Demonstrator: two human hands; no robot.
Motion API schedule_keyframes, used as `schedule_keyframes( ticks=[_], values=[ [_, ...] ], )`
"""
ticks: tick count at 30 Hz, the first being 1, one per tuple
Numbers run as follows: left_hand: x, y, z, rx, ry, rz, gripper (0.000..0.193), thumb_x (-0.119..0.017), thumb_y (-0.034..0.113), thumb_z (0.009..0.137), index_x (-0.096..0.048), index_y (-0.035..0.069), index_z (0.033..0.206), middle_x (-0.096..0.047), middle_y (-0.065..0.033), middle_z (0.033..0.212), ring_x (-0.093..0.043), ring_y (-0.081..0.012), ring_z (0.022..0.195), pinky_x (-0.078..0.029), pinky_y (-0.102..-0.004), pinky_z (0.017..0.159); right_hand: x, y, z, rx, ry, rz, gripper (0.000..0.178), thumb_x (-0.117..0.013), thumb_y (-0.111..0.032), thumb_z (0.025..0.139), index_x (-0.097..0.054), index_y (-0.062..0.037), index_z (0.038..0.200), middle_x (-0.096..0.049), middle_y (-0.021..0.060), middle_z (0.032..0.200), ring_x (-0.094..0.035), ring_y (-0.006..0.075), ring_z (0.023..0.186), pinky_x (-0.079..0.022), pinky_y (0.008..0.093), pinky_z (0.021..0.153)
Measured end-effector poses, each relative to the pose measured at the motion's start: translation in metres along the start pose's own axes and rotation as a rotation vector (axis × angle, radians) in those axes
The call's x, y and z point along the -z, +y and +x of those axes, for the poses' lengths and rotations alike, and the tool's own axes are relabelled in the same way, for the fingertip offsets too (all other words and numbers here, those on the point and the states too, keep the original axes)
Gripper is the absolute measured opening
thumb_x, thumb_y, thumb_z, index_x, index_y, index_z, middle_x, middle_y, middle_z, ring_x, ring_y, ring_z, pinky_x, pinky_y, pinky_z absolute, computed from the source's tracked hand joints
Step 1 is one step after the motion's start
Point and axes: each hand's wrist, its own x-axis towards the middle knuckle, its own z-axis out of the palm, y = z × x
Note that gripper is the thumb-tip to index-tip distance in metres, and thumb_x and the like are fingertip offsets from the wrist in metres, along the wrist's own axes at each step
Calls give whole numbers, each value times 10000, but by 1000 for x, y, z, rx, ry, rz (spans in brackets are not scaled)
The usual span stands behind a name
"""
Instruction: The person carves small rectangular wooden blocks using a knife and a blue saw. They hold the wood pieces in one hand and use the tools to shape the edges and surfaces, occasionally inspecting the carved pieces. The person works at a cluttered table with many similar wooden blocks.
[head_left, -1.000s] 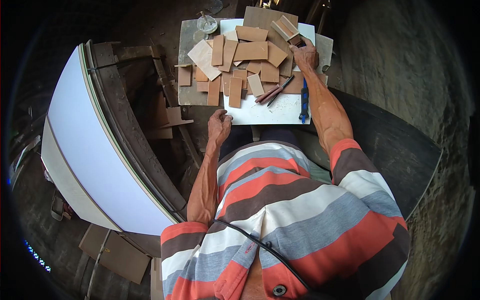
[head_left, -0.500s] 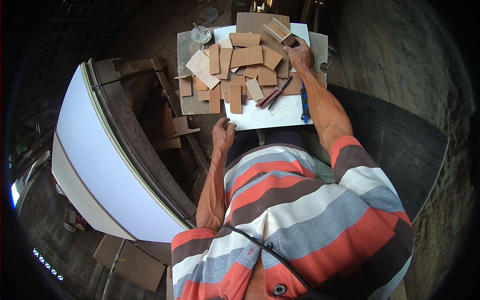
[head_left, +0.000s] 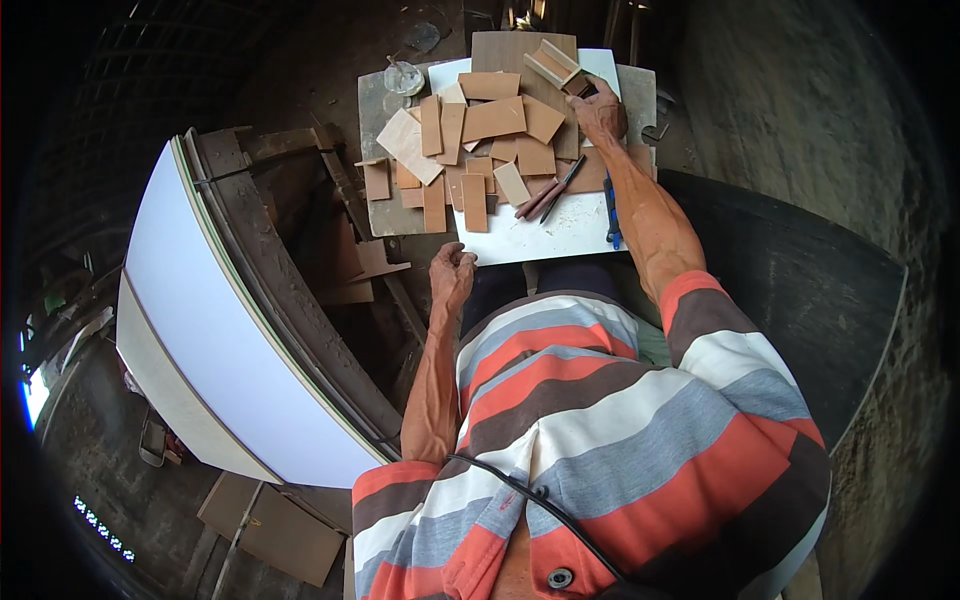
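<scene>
At the far right of the worktable, my right hand (head_left: 601, 112) has its fingers closed on the near end of a small open wooden box (head_left: 556, 68) with raised pale sides. My left hand (head_left: 453, 274) is curled beside the near left edge of a white board (head_left: 545, 240); whether anything is between its fingers is hidden. Between the hands lies a loose pile of thin brown wooden pieces (head_left: 494, 118). A pale square piece (head_left: 409, 144) rests on the pile's left side. Several slim dark tools (head_left: 552, 190) lie on the white board, close to a blue-handled tool (head_left: 612, 212).
A glass jar (head_left: 403, 79) stands on the table's far left corner. Large white sheets (head_left: 230, 340) lean on a dark frame at my left. To the right are a dark panel (head_left: 780, 260) and a rough wall (head_left: 800, 120). A cable (head_left: 520, 488) crosses my striped shirt.
The view has shifted slightly, so the scene sits a little differently in the picture. Both hands keep nearly the same places, and the small wooden box stays in my right hand.
</scene>
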Motion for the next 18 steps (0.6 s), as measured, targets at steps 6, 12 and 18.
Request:
schedule_keyframes(
  ticks=[6, 12, 18],
  values=[
    [-1, 17, -11, -77, 68, 257, 396, -636, 162, 834, -587, -92, 1134, -684, -116, 789, -649, -162, 703, -508, -295, 683, 7, -3, -4, -3, -4, 21, 605, -756, -293, 746, -584, -82, 1287, -699, 74, 806, -666, 200, 756, -514, 351, 712],
    [-32, 97, -20, -44, -74, -54, 373, -632, 226, 888, -598, -56, 1130, -680, -114, 795, -667, -178, 741, -515, -296, 634, 51, -13, -50, 57, -96, 260, 534, -758, -238, 787, -590, -12, 1241, -639, 19, 740, -562, 93, 672, -469, 266, 637],
    [-105, 154, 14, -202, -221, -329, 429, -634, 279, 928, -570, -46, 1202, -661, -132, 1031, -629, -161, 883, -507, -277, 773, 85, -39, -140, 129, -201, 358, 469, -760, -166, 802, -598, 9, 1205, -585, -15, 750, -507, 48, 651, -447, 222, 602]
  ],
)
